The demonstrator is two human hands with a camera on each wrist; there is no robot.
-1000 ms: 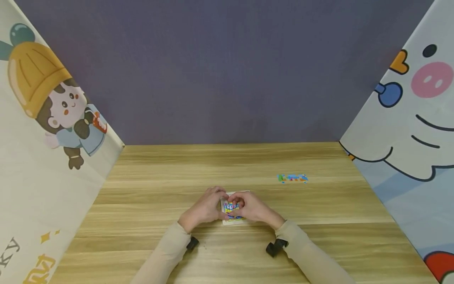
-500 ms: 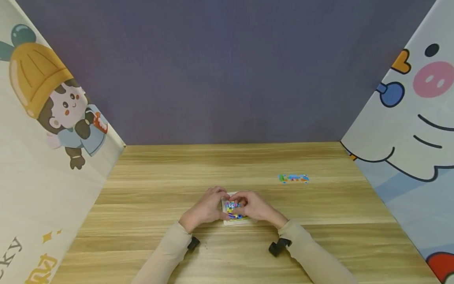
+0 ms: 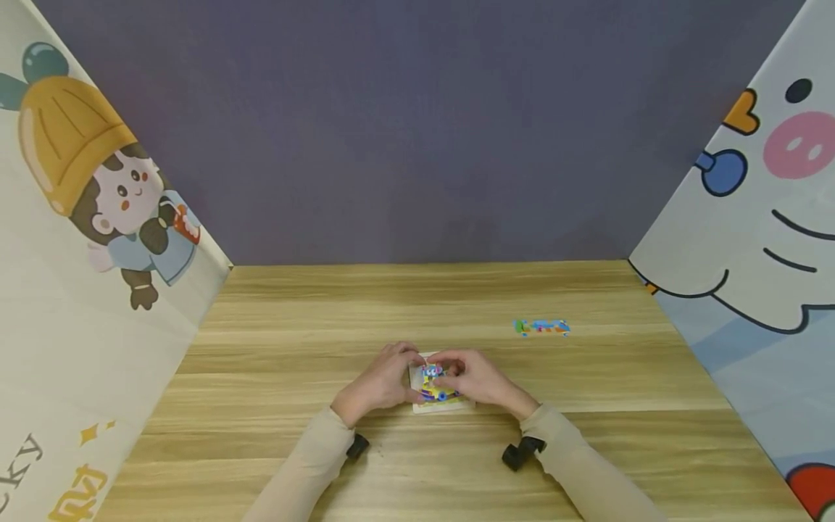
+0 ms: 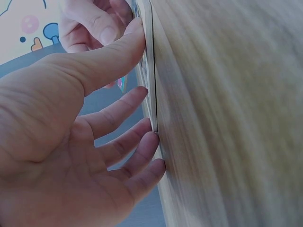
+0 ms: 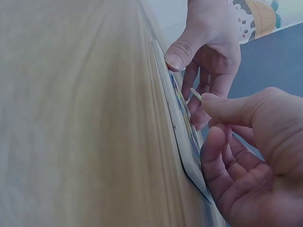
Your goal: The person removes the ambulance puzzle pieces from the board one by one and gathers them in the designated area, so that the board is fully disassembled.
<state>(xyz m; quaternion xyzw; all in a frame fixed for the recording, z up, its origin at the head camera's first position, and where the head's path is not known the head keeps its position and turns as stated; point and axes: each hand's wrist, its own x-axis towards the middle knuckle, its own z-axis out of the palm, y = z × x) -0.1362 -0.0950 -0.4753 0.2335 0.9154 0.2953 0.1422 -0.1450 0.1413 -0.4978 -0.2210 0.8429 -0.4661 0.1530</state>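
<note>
Head view: pale-bordered picture board (image 3: 427, 409) flat on the wood-grained bench (image 3: 274, 312), between the two hands and toward the person's side. Inside the border, a multicoloured field, mainly yellow and blue where uncovered; printed surface or fitted pieces, cannot tell. Left hand (image 3: 385, 377) at the left side of the board; grip apart, thumb toward the near part, fingers toward the far part, wide gap between. In the left wrist view, thumb tip against the board and fingers slightly bent, spread along its edge. Right hand (image 3: 479, 377) over the right side of the board; in the right wrist view, grip together, thumb and forefinger clamped on a thin flat piece (image 5: 196, 94). Piece tilted over the board, seen nearly edge-on; contact with the surface below, cannot tell. Farther back and to the right on the bench, well apart from the board, a row of small bright pieces (image 3: 541, 328), chiefly blue, green and orange. Beige sleeves (image 3: 306, 457) on both forearms; black device (image 3: 356, 446) at the left wrist, similar one at the right. Background: dark grey-violet panel (image 3: 417, 130); at left, cartoon figure in a yellow hat (image 3: 75, 145); at right, pink-snouted cartoon face (image 3: 802, 145).
</note>
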